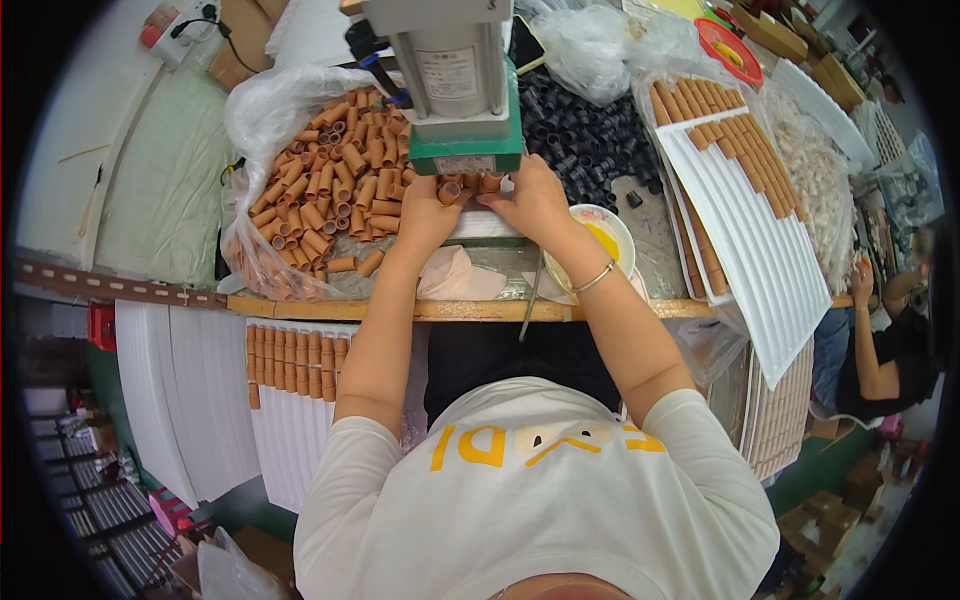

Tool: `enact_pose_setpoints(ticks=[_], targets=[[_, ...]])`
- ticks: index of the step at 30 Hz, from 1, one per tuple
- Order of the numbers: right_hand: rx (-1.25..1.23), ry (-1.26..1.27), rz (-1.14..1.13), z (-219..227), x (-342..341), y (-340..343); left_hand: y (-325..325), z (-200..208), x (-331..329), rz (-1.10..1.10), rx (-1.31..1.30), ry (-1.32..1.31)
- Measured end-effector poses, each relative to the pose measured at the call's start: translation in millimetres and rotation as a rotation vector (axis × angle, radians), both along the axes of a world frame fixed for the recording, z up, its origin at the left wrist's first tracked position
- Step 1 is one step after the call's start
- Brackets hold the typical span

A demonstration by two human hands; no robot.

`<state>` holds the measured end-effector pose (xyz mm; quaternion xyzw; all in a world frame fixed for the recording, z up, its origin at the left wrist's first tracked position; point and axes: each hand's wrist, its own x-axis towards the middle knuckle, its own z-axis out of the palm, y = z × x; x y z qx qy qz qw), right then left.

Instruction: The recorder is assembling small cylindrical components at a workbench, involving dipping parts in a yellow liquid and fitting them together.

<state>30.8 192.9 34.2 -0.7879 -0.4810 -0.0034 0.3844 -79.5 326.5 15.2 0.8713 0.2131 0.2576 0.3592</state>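
Both my hands are under the green head of a press [465, 152] at the bench's middle. My left hand [428, 212] is closed around a short brown tube [450, 190], its open end showing by my thumb. My right hand [535, 207] curls in from the other side, thumb pointing left, beside another brown tube [489, 184]. What its fingers grip is hidden by the press head and the hand itself. Left of the press is a heap of brown tubes [350, 160] in a clear plastic bag. Small black fittings [580, 130] are piled on the right.
Near my right wrist is a bowl [622, 240] with something yellow. A pale cloth [458, 275] lies at the bench edge [500, 311]. White ridged trays [750, 240] with brown tubes lean at right; another tray [290, 430] stands at left below the bench. A person [870, 350] is at far right.
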Motion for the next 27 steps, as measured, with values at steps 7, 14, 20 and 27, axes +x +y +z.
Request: enact_pose_setpoints(ticks=[7, 14, 20, 27], targets=[[-0.098, -0.072, -0.062, -3, -4, 1, -6, 13, -53, 0.007, -0.308, -0.223], [0.037, 0.602, 0.289, 39, -50, -71, -46, 38, -94, -0.358, -0.655, -0.146], [0.072, 0.332, 0.273, 39, -69, -86, -75, 43, -98, -0.326, -0.592, -0.132], [-0.009, -0.084, 0.217, 43, -93, -83, -113, 39, -128, -0.148, -0.074, -0.124]])
